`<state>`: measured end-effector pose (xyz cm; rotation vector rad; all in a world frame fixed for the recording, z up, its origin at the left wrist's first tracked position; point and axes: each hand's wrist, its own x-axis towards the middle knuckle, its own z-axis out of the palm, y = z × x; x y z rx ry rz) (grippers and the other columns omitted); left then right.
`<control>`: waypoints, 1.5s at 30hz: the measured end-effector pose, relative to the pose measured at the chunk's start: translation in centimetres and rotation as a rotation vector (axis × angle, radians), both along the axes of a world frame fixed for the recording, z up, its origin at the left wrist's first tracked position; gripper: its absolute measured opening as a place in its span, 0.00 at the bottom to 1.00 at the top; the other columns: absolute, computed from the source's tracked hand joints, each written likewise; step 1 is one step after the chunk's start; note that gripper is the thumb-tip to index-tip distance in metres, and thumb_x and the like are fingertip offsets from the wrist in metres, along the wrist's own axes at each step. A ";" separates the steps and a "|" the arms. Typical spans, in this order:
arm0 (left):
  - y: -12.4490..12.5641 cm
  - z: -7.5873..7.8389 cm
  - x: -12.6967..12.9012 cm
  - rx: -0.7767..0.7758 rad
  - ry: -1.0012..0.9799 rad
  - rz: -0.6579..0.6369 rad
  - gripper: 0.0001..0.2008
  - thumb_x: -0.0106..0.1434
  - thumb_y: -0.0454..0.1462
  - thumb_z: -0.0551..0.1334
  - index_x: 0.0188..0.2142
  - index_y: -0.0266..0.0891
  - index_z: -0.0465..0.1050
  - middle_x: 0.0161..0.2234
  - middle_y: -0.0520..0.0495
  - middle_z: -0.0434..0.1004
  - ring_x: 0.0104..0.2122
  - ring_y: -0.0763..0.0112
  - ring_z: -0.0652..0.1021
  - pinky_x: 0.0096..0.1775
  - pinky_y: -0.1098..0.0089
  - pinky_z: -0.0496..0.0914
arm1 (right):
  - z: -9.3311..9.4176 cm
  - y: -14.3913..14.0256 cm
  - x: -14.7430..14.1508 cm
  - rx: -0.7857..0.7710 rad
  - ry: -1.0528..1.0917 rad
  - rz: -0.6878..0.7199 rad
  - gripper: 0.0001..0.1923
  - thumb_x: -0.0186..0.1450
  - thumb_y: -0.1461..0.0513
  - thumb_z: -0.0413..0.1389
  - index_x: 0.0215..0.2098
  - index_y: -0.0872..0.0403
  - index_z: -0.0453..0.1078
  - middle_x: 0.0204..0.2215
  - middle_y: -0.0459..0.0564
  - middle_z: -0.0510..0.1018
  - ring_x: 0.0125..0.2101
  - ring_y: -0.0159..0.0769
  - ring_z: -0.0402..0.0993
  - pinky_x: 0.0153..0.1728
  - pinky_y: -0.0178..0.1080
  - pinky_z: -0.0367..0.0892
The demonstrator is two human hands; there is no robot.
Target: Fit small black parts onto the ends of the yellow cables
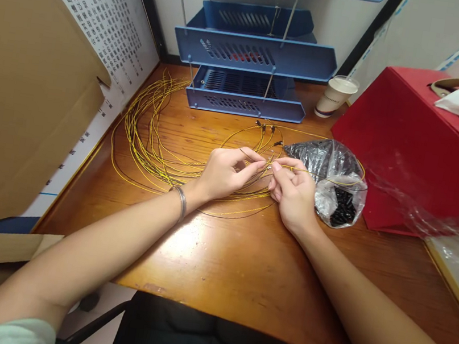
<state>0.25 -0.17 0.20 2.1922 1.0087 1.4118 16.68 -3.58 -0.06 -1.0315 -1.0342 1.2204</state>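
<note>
My left hand [228, 171] pinches a thin yellow wire between thumb and forefinger, above the middle of the desk. Close beside it, my right hand [293, 192] is closed on the wire too, and the yellow wire [327, 178] runs out to the right past it. A loose coil of yellow and dark wires [141, 141] lies to the left and passes under my hands. Just beyond the fingertips rest several wire ends with small black connectors [262, 126]. A clear plastic bag of small black parts [342, 207] lies right of my right hand.
Blue stacked trays [246, 105] stand at the back of the wooden desk [216, 262]. A paper cup [336, 96] and a big red box [425, 161] with tissue on top are to the right. Cardboard [19, 106] borders the left side.
</note>
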 end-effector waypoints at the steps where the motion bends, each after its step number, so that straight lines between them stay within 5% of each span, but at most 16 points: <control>1: 0.0 0.0 0.0 -0.002 0.000 0.002 0.11 0.66 0.41 0.66 0.35 0.36 0.83 0.30 0.46 0.85 0.21 0.78 0.77 0.27 0.77 0.68 | 0.0 0.0 0.0 -0.003 -0.004 -0.001 0.20 0.60 0.50 0.66 0.40 0.51 0.67 0.15 0.36 0.70 0.13 0.22 0.52 0.16 0.31 0.45; 45: -0.2 0.4 0.0 -0.061 0.011 -0.010 0.10 0.67 0.40 0.64 0.36 0.35 0.83 0.32 0.46 0.86 0.24 0.77 0.79 0.28 0.76 0.70 | -0.1 -0.1 -0.1 0.030 -0.059 -0.017 0.19 0.61 0.49 0.65 0.39 0.52 0.67 0.16 0.37 0.70 0.15 0.24 0.57 0.18 0.32 0.49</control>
